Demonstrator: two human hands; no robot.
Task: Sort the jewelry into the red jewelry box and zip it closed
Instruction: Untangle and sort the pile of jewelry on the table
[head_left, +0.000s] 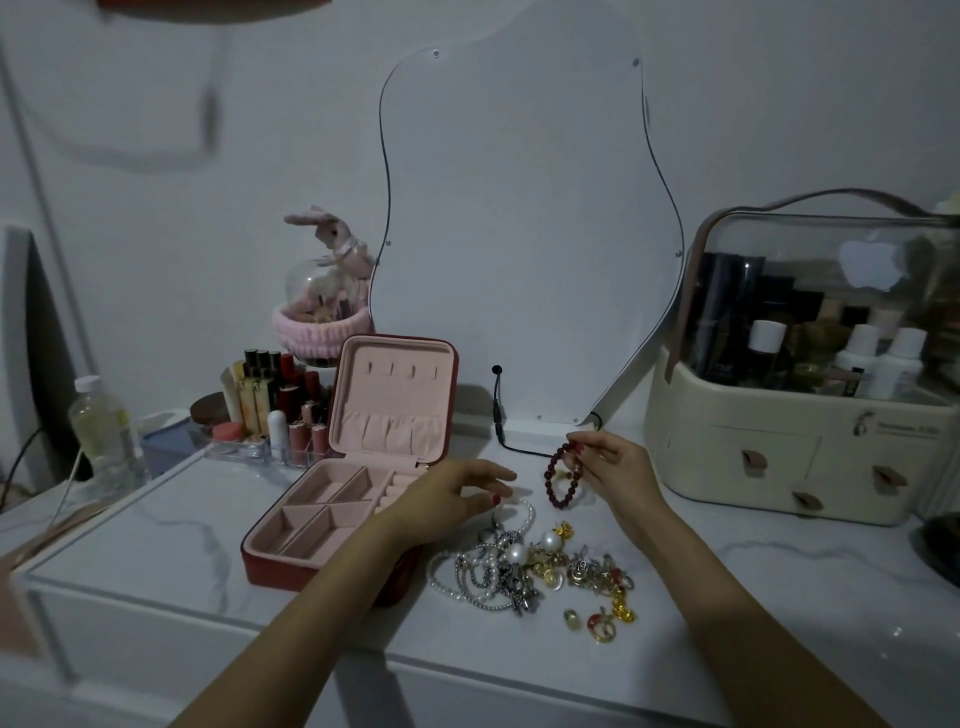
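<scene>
Dark red beads: the right hand (610, 467) pinches a beaded bracelet (561, 475), lifted at one o'clock from the jewelry pile (524, 566). The left hand (452, 496), fingers relaxed and holding nothing, hovers beside the open red jewelry box (332, 519), at nine o'clock from the pile.

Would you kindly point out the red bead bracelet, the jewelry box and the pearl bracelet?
red bead bracelet (551, 486): head view, beads on its left side.
jewelry box (291, 564): head view, red front wall.
pearl bracelet (529, 512): head view, right-hand pearls.
</scene>
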